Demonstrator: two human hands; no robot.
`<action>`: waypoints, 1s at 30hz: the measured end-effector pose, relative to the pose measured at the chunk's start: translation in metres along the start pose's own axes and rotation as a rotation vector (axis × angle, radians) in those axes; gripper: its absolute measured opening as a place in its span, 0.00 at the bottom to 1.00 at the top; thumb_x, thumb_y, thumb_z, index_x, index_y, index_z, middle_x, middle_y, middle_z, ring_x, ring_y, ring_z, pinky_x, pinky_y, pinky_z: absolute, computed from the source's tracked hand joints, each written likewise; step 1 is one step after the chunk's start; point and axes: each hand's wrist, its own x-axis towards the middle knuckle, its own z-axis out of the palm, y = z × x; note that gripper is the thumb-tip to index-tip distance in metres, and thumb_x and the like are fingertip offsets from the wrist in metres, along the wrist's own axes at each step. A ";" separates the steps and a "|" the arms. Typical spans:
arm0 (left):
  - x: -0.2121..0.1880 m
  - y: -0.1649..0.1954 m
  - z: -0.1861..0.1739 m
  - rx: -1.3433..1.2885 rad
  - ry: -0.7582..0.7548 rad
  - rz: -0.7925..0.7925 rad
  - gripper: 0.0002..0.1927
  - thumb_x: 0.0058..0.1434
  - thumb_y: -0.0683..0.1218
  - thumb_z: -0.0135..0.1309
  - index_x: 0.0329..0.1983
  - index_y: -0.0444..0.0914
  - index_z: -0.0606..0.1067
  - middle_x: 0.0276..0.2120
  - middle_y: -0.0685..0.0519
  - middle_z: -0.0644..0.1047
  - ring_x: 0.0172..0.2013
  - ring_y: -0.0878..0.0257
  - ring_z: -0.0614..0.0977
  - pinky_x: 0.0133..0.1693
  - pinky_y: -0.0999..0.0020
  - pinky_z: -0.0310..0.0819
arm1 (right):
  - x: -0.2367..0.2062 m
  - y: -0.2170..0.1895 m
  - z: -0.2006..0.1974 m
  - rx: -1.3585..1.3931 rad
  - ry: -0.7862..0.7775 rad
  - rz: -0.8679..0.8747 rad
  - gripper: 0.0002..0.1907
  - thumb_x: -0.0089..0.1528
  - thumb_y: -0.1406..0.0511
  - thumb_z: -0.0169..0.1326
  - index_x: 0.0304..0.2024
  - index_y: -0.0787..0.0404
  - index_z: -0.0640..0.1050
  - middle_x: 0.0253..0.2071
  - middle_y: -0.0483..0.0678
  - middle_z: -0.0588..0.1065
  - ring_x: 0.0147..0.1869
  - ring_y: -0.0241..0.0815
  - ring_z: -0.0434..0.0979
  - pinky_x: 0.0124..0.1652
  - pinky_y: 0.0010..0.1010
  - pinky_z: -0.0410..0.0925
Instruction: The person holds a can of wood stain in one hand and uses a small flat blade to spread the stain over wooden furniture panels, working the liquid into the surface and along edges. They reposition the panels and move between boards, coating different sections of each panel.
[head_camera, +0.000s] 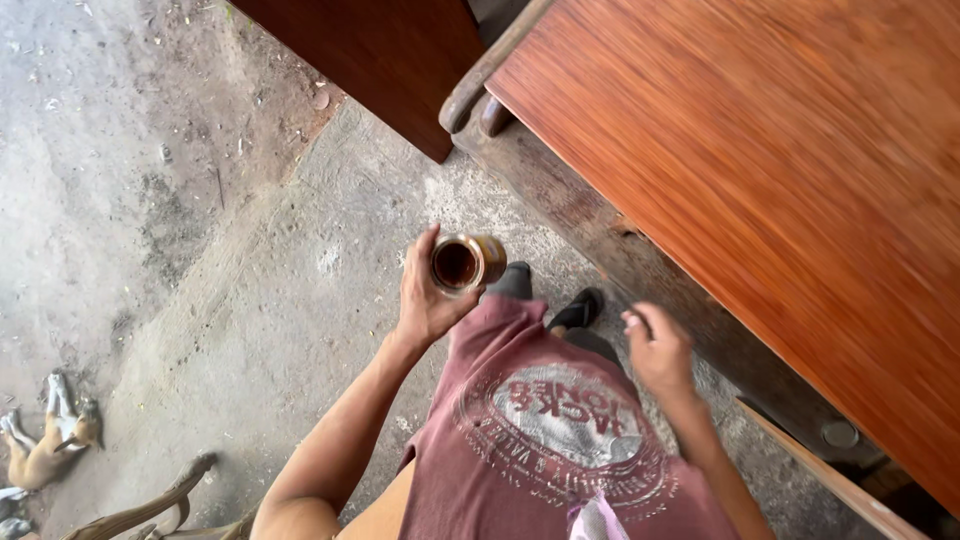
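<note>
At frame centre I note my left hand (425, 300), fingers gripping a small open glass jar of dark brown liquid (462, 263); right hand (655, 348) loosely curled, empty. Advise keeping the jar level near the reddish polished wooden bench (780, 170).

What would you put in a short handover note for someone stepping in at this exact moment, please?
Left hand: wrapped around a small open jar of dark brown liquid, held upright above the concrete floor.
Right hand: holds nothing, fingers loosely curled, beside the reddish wooden panel.
Done: the panel's top face shows an even red-brown colour; whether a coat is on it cannot be told.
Left: no brush or cloth is in view. A dog lies on the floor to the left.
</note>
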 end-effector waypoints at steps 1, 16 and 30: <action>0.003 0.013 -0.001 -0.029 0.026 0.022 0.56 0.43 0.46 0.73 0.73 0.35 0.56 0.58 0.40 0.71 0.58 0.45 0.76 0.59 0.52 0.72 | -0.001 -0.010 -0.022 -0.022 0.035 -0.040 0.08 0.65 0.71 0.55 0.46 0.66 0.79 0.36 0.51 0.80 0.38 0.42 0.82 0.38 0.33 0.73; 0.138 0.019 -0.049 -0.211 0.147 0.238 0.58 0.49 0.45 0.76 0.77 0.35 0.52 0.63 0.43 0.69 0.64 0.50 0.73 0.68 0.56 0.68 | 0.152 -0.159 -0.027 -0.350 0.091 -0.336 0.15 0.68 0.77 0.56 0.57 0.63 0.80 0.47 0.56 0.75 0.46 0.52 0.79 0.43 0.38 0.72; 0.211 -0.031 -0.061 -0.146 0.126 0.130 0.56 0.49 0.46 0.76 0.76 0.37 0.56 0.60 0.45 0.71 0.62 0.49 0.74 0.65 0.55 0.70 | 0.227 -0.181 0.031 -0.618 -0.057 -0.438 0.20 0.65 0.75 0.58 0.59 0.57 0.83 0.46 0.52 0.69 0.52 0.54 0.68 0.47 0.42 0.68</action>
